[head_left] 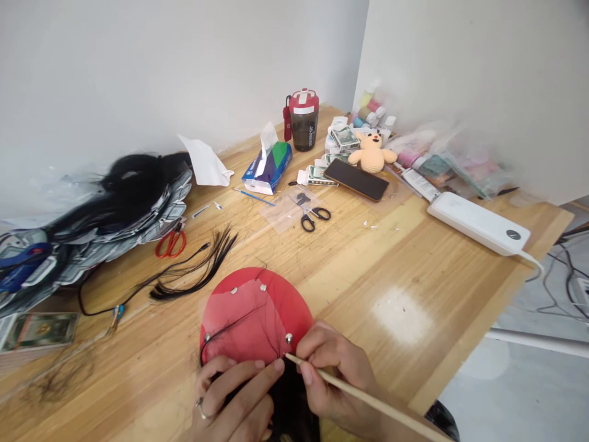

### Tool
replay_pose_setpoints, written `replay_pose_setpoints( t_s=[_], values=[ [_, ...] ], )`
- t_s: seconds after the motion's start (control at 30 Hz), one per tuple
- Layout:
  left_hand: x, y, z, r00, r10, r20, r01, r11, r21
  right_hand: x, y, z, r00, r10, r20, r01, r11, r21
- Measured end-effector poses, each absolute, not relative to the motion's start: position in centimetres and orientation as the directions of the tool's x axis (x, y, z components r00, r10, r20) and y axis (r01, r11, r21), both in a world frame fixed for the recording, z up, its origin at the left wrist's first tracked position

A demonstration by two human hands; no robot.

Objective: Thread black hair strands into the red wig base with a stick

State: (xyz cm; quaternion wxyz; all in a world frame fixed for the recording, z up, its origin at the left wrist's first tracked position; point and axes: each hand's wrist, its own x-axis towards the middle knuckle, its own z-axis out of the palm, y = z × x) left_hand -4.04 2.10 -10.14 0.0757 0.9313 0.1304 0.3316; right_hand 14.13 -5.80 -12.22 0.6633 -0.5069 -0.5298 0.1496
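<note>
Our right hand pinches a wooden stick; our left hand, grip unclear, seemingly steadies the red dome.

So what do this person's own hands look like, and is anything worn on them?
The left hand is gloveless and wears a silver-coloured ring. The right hand is gloveless too, with no ring visible. No sleeves show.

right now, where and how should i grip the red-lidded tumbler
The tumbler is probably best gripped around its dark body below the red lid, from the near side: it stands upright, its front uncovered, while a strap hangs at its left and card boxes lie to its right.
</note>
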Motion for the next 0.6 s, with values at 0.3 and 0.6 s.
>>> replay_pose_setpoints(
  t_s=[0.3, 0.6],
  values=[
    [-4.12, 1.86, -9.87, 0.762, 0.328, 0.558, 0.230, -0.943, 0.240, 14.18, -5.75, -12.19, 0.390, 0.741, 0.547, 0.324, 0.445, -0.834],
    [-4.65, 1.69, -9.99, 0.777, 0.313, 0.546, 0.199, -0.945, 0.259, 14.28, -6.05, -11.99, 0.379, 0.761, 0.527, 0.291, 0.442, -0.848]
  ],
)
